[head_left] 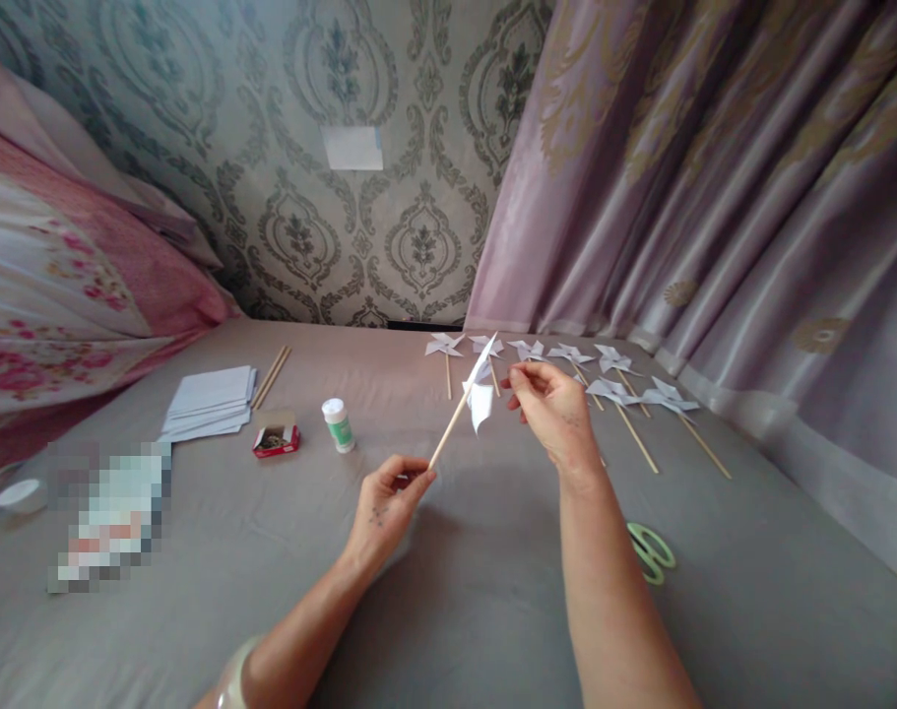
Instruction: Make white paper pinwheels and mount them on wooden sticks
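A paper pinwheel [480, 399] on a thin wooden stick is held up, tilted, above the grey cloth. My left hand [387, 504] pinches the lower end of that stick between thumb and fingers. The white blades face away to the right and are seen nearly edge-on. Just right of the blades, apart from them, my right hand [555, 409] has its fingers curled together. Whether anything small sits between those fingertips is hidden. Behind and beside the right hand lie several finished-looking pinwheels [614, 394] in rows on the cloth.
Left of centre stand a white-and-green bottle [339, 425] and an open red box [276, 440] of small metal pieces. Farther left are stacked white paper [210, 399], wooden sticks [271, 378] and a blurred-out packet [115, 517]. Green-handled scissors [651, 553] lie beside my right forearm.
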Demonstrator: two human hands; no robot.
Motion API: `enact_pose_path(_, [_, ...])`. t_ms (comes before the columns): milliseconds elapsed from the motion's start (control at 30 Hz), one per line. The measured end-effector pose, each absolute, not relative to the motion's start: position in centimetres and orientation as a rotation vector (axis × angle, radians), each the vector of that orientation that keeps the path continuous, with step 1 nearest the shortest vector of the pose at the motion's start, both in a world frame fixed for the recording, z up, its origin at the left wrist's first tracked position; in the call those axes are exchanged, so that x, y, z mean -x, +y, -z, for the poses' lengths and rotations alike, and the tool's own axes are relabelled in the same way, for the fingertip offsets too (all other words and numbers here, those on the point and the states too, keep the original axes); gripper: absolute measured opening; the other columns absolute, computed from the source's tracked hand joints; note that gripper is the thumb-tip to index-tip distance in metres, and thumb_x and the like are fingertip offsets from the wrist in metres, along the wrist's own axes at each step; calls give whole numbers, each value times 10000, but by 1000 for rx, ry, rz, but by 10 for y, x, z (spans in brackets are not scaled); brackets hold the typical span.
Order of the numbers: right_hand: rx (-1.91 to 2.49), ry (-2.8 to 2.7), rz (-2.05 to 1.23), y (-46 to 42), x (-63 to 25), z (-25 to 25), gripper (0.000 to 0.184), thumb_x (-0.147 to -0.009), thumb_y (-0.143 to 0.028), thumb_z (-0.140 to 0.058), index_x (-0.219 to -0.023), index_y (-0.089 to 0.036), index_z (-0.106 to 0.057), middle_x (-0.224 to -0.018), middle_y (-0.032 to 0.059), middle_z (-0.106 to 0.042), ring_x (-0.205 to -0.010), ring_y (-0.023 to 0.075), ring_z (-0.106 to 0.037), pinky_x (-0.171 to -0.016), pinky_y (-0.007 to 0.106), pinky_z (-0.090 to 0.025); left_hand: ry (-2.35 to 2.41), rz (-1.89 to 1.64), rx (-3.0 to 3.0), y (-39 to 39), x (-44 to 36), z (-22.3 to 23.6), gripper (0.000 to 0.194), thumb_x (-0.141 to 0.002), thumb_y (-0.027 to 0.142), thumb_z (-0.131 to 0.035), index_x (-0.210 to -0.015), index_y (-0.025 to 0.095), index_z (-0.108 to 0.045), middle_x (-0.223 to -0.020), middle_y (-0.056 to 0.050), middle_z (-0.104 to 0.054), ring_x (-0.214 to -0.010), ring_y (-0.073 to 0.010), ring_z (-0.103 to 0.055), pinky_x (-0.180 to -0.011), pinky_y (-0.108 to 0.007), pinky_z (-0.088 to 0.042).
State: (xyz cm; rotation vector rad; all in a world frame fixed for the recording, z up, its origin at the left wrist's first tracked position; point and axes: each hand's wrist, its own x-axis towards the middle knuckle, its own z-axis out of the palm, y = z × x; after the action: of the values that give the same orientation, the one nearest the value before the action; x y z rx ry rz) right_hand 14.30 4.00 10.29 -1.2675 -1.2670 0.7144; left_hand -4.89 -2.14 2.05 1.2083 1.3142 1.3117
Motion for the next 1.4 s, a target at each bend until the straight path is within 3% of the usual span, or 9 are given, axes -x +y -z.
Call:
enact_pose_path(200, [1206,-1507,-788,21,-133,-120,268,-777,-406,-582,-825,-159,-673,-806,55,-687,-743,165,-605,-653,271,-452,1314,-1334,-1209,-22,49,-20,175,-647,330,-741,-694,166,-701,-639,-17,-644,-602,-128,-528,-576,-221,-403])
enact_pose_path(533, [1243,-1483,-639,30,-117,-106,214,-736,-294,-603,-841,-138,-705,-740,45,-680,-627,152,-580,-593,254,-439,1297,-1328,-1329,-26,47,-19,185,-709,335,-697,-718,152,-671,-646,-8,-612,-621,-121,-511,-598,-220,-397])
enact_pose_path(833, [1172,-1358,-712,31,-114,-105,216,-700,-271,-620,-836,-136,-720,-708,22,-680,-649,161,-590,-599,254,-436,1268,-1335,-1485,-31,45,-24,165,-768,311,-636,-736,149,-640,-669,-8,-599,-630,-120,-512,-617,-231,-420])
enact_pose_path(1067, [1237,-1292,-687,34,-113,-104,180,-656,-315,-646,-647,-139,-680,-563,-19,-582,-558,130,-517,-511,231,-369,1188,-1278,-1410,-32,42,-20,218,-814,369,-594,-853,154,-604,-766,-26,-616,-689,-130,-548,-646,-236,-436])
enact_pose_path(1267, [1227,-1301,-771,33,-107,-100,204,-658,-338,-637,-624,-137,-645,-522,-38,-502,-507,96,-421,-482,223,-326,1122,-1206,-1429,-39,40,-24,369,-906,453,-449,-1049,141,-585,-652,32,-422,-610,-101,-405,-553,-212,-327])
enact_pose_path(1400, [1198,-1275,-812,31,-101,-99,202,-658,-340,-637,-617,-142,-641,-529,-33,-498,-525,97,-418,-485,220,-330,1113,-1231,-1351,-41,38,-23,452,-899,502,-436,-1068,111,-589,-595,56,-285,-546,-94,-286,-490,-225,-223])
